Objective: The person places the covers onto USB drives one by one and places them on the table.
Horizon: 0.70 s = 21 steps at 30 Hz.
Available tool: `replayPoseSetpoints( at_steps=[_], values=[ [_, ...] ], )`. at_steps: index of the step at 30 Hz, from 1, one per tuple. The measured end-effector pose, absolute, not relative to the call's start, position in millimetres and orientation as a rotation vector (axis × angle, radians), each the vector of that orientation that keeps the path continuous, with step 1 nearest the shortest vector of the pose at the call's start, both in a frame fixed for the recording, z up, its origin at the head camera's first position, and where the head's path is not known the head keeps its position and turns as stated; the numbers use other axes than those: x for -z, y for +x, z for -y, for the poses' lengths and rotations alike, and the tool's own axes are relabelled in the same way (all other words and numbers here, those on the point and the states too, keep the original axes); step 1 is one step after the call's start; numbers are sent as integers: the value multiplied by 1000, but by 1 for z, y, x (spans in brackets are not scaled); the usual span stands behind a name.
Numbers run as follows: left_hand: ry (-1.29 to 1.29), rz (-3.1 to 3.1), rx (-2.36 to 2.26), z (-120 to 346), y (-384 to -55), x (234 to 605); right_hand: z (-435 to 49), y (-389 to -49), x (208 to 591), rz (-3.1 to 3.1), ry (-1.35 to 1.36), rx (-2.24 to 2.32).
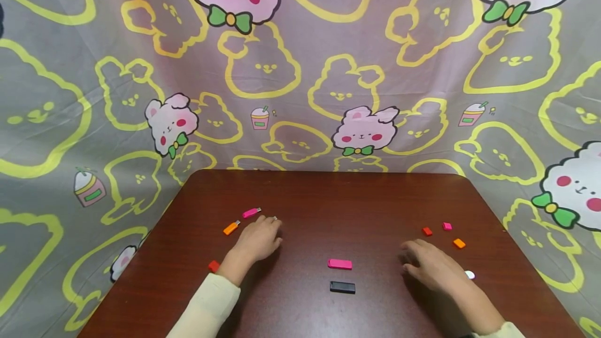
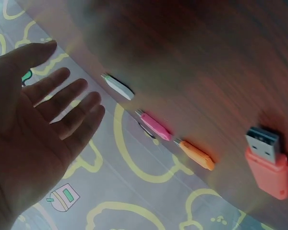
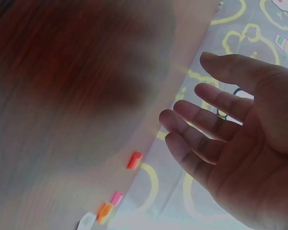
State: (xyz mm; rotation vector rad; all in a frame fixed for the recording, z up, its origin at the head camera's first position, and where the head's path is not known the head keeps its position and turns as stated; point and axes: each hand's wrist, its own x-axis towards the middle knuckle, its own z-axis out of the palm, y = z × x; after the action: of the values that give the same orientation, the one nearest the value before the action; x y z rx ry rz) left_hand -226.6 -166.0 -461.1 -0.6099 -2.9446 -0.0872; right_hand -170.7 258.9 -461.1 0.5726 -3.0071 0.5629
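My left hand [image 1: 257,239] hovers over the left of the table, fingers loosely spread, holding nothing. Around it lie USB sticks with bare metal plugs: a pink one [image 1: 250,213], an orange one [image 1: 230,229], a red one [image 1: 214,266] partly behind the wrist, and a white one [image 2: 119,88] mostly hidden by the hand in the head view. On the right, my right hand [image 1: 429,265] is likewise relaxed with nothing in its fingers. Near it are small caps: red [image 1: 427,231], pink [image 1: 447,226], orange [image 1: 459,243] and white [image 1: 470,275], the last beside the wrist.
Between the hands, a pink USB stick [image 1: 340,264] lies above a black one [image 1: 342,287], both without a bare plug showing. The dark brown table [image 1: 305,197] ends at a patterned cloth [image 1: 300,113] that hangs behind it and at both sides.
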Motion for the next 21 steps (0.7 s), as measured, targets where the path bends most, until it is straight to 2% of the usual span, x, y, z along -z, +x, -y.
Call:
replayPoseSetpoints(
  at_steps=[14, 21],
  values=[
    [-458, 2983, 109, 189, -231, 464, -283, -172, 463, 3067, 490, -577],
    [-461, 2988, 123, 194, -235, 464, -289, -171, 465, 3068, 483, -555]
  ],
)
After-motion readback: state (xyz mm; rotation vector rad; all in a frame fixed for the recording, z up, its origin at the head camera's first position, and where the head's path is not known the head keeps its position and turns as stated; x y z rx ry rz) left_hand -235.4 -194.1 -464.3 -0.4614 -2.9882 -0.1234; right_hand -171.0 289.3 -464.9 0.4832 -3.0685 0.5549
